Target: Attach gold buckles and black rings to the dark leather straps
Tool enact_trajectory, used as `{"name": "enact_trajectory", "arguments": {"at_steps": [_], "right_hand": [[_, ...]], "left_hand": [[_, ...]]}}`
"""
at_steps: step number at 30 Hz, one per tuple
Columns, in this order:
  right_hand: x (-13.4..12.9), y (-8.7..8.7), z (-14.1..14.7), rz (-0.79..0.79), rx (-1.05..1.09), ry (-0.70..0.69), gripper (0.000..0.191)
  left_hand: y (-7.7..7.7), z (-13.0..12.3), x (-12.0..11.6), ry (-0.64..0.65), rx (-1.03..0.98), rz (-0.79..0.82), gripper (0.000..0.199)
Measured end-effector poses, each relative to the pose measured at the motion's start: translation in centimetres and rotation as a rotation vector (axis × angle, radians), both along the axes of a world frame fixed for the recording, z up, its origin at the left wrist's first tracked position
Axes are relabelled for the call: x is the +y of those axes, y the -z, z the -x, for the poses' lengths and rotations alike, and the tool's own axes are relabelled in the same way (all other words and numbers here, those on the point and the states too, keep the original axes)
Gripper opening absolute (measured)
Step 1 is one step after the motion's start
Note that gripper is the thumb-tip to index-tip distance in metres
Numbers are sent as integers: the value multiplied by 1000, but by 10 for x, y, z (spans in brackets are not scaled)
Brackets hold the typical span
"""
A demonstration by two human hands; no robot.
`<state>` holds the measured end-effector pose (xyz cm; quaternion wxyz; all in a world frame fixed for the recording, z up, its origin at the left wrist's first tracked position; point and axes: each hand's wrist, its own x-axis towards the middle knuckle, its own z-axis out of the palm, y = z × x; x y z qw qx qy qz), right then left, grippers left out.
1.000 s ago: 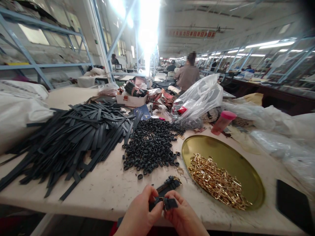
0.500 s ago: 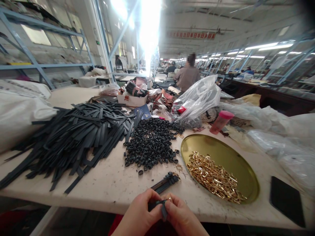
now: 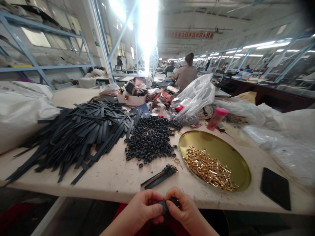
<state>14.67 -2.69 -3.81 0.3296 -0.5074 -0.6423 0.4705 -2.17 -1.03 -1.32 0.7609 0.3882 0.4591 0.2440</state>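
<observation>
A pale worktable (image 3: 108, 173) holds black strips (image 3: 93, 131) beside small black loops (image 3: 150, 137). A gold tray (image 3: 236, 154) lies to their right.

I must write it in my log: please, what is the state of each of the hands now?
Left hand: closed, pinching a dark strap piece.
Right hand: closed on the same piece, gold metal showing.
</observation>
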Motion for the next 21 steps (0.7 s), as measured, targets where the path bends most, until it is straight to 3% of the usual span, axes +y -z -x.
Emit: {"name": "enact_trajectory", "arguments": {"at_steps": [5,9,11,16,21], "right_hand": [[-6,-5,-7,-112,-177,-58,8],[-6,-4,-8,30,-87,-26,6],[-6,-1,-7,62,-77,-17,6],[-1,-1,-8,-54,-241,-16,7],[4,-7,-15,42,-123,-105,13]], "left_hand": [[-3,-5,-5,25,36,22,27],[-7,-5,-3,100,51,21,28],[-5,-7,-1,87,52,50,28],[9,-13,4,15,31,47,25],[12,-9,11,61,35,34,27]]}}
